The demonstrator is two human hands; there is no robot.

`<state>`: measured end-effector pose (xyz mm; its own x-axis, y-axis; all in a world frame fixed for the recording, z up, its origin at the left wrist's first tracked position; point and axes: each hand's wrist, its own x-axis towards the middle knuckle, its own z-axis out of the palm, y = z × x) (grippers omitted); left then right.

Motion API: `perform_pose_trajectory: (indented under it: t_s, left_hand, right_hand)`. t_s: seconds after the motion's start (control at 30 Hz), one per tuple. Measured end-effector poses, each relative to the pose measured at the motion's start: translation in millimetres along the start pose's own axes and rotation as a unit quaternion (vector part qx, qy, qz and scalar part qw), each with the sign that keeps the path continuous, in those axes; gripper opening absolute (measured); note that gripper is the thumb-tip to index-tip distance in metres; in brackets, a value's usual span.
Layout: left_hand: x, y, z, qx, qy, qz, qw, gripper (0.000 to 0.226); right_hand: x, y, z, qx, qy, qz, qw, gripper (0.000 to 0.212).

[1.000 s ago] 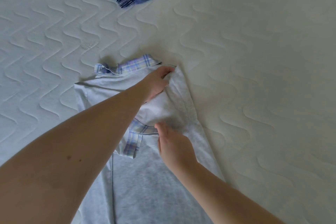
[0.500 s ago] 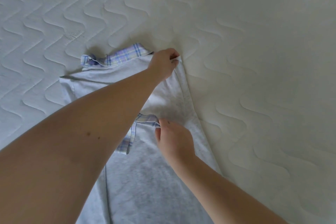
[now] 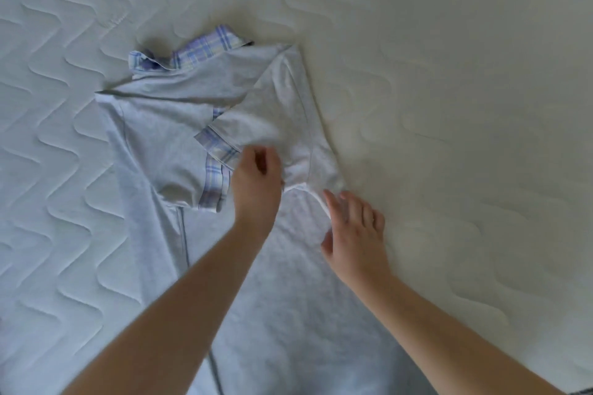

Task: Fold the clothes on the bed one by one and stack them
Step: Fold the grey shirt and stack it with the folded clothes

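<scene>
Currently the grey shirt (image 3: 167,141) lies flat on the bed (image 3: 449,74), collar away from the person, long axis running toward them. The left hand (image 3: 256,183), loosely curled and gripping nothing visible, hovers by the folded sleeve cuff. The right hand (image 3: 356,234), fingers extended, rests at the shirt's right edge, nearer the unfolded body.

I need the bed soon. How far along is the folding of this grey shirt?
Done: both plaid-cuffed sleeves of the grey shirt are folded inward. In hand: the left hand, fingers loosely curled, and the open right hand are at the right fold. Left: the long lower body lies unfolded on the mattress; no stack shows.
</scene>
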<state>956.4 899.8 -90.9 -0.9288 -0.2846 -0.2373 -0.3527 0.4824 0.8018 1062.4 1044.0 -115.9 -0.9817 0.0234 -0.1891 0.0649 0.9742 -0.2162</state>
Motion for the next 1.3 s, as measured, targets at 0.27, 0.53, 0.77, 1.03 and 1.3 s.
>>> perform_pose_trajectory:
  t_s: [0.27, 0.53, 0.77, 1.03, 1.3]
  left_hand:
    - [-86, -20, 41, -0.077, -0.157, -0.238, 0.955, 0.028]
    - [-118, -11, 64, -0.159, -0.254, -0.275, 0.914, 0.012]
    - [-155, -16, 74, -0.162, -0.316, -0.279, 0.892, 0.028]
    - [-200, -36, 62, -0.159, -0.264, -0.28, 0.909, 0.026]
    - [-238, -52, 52, -0.145, -0.277, -0.279, 0.908, 0.037]
  right_hand:
    - [-46, 12, 5, -0.057, 0.025, 0.051, 0.997, 0.07]
    - [-106, 42, 6, -0.006, -0.003, 0.128, 0.992, 0.07]
    - [-173, 65, 17, 0.004, 0.019, 0.197, 0.98, 0.028]
    - [-246, 62, 21, 0.001, 0.04, 0.216, 0.976, 0.026]
    - [-283, 48, 17, 0.031, 0.051, 0.183, 0.981, 0.021]
